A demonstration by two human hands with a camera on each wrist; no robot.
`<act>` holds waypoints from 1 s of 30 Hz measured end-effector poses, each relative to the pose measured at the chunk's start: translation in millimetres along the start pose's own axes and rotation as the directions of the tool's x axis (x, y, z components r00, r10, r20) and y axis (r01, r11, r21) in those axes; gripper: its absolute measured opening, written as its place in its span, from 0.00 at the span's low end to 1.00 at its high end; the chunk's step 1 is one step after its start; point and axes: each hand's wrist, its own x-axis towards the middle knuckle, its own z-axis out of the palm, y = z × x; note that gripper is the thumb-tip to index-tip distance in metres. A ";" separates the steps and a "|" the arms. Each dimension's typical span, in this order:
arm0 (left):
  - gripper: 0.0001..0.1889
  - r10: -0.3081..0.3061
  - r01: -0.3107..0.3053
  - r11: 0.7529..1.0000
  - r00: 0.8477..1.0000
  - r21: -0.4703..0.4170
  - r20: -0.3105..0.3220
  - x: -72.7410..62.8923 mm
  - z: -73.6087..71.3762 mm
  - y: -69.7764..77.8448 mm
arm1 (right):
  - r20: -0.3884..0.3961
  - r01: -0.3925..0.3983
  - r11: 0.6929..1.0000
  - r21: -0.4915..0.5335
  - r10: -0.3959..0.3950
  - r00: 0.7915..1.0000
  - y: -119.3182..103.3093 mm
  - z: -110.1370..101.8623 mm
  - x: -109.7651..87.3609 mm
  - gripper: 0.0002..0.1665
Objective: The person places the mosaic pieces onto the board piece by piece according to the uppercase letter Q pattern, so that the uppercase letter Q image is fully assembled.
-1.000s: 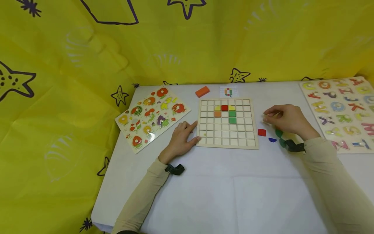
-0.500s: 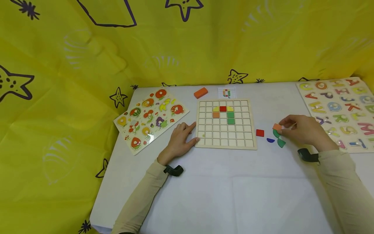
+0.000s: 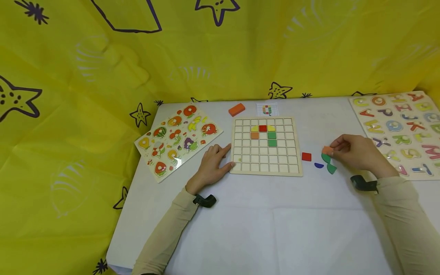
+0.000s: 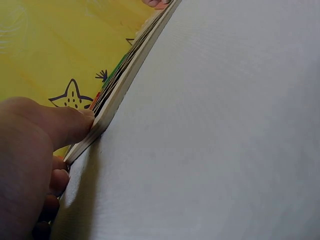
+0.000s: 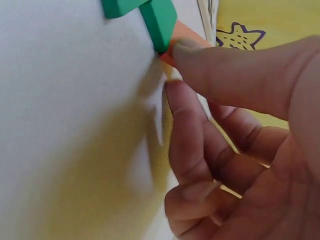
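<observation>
My right hand pinches an orange square tile between thumb and fingers, to the right of the grid board. In the right wrist view the orange tile overlaps a green piece with a curved edge. Two green curved pieces, a blue half-round piece and a red square tile lie nearby. Red, yellow, orange and green tiles form an arch on the board. My left hand rests thumb and index finger against the board's left edge, its thumb on the corner.
Behind the board lie a small pattern card and an orange block. A fruit puzzle board lies at the left, a letter puzzle board at the right. A yellow cloth rises behind the white table.
My right hand has shifted right and towards me, and the orange tile now shows in its fingers beside the green pieces. The left hand holds its place.
</observation>
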 end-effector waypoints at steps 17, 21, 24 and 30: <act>0.36 -0.004 0.004 1.000 1.000 0.014 0.011 -0.7 1.8 -1.9 | -0.075 0.012 0.986 0.163 0.000 0.997 -26.5 7.6 12.3 0.23; 0.36 0.000 0.000 1.000 1.000 0.019 0.008 -0.6 1.4 -1.2 | -0.082 0.005 0.980 0.198 0.011 0.997 -32.8 12.6 16.8 0.27; 0.36 0.000 -0.001 1.000 1.000 0.020 0.006 -0.1 0.6 -0.5 | -0.106 0.022 0.973 0.228 0.003 0.994 -37.5 16.2 19.8 0.27; 0.36 -0.004 0.004 1.000 1.000 0.026 0.009 1.0 0.3 -0.9 | -0.129 0.064 0.962 0.264 -0.030 0.991 -50.1 25.1 26.5 0.25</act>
